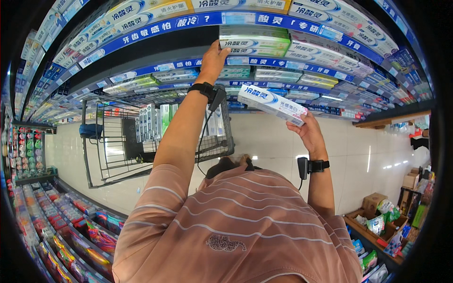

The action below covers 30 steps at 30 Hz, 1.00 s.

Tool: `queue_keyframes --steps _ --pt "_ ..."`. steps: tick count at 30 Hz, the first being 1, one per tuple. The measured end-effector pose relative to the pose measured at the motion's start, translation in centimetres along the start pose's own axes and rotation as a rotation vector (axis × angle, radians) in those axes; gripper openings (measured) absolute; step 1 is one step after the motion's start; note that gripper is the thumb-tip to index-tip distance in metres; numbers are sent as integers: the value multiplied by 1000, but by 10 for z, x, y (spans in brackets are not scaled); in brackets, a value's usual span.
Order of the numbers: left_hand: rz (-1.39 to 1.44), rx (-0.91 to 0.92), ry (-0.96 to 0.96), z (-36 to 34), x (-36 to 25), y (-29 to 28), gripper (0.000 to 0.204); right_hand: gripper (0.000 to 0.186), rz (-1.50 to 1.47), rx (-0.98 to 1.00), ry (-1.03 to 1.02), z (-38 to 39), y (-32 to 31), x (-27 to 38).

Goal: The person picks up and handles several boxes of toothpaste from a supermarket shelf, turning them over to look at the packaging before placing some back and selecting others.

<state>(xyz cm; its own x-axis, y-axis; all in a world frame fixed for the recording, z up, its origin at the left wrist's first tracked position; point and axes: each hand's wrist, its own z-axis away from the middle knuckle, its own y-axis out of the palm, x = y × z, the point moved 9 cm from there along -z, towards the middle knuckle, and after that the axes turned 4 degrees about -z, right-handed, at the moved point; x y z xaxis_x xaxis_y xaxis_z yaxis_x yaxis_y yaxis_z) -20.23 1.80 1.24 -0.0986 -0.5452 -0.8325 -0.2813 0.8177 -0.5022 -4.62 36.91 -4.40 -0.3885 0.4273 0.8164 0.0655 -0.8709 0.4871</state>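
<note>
Left hand (213, 59) pressed against stacked green boxes (255, 38) on shelf (283, 63); right hand (309, 132) below, fingers gripping white toothpaste box (272, 104).

shirt (236, 221): salmon-pink, thin white stripes, small dark chest emblem | wrists: black strap (202, 88) centre frame, black strap (317, 165) right of centre | each carries a small black device with cable

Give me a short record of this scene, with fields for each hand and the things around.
place: shop aisle with shelves of boxes
left hand: raised, touching a stack of boxes on a shelf
right hand: holds a white and blue box, fingers around it
wrists: black strap with a small device on each
cart: wire cart below the shelves, boxes inside
crates: low right, with packets
</note>
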Motion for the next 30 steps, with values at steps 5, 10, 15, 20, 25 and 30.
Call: queue_keyframes --steps 5,10,15,20,25,30 --pt "-117 -65 69 -5 -1 -8 39 40 -21 39 -23 -3 -2 5" --pt "-128 -54 -1 -5 4 -8 39 37 -21 33 4 -4 -2 3" --pt "-163 -31 6 -8 -1 -4 43 39 -20 27 4 1 -9 6" --pt "-192 -52 10 -11 0 -6 42 39 -44 43 5 4 -13 5" --pt "-224 -22 -13 -13 1 -3 39 38 -54 26 7 8 -20 5" --pt "-196 -20 10 -11 -8 3 38 38 -57 14 4 11 -28 5"
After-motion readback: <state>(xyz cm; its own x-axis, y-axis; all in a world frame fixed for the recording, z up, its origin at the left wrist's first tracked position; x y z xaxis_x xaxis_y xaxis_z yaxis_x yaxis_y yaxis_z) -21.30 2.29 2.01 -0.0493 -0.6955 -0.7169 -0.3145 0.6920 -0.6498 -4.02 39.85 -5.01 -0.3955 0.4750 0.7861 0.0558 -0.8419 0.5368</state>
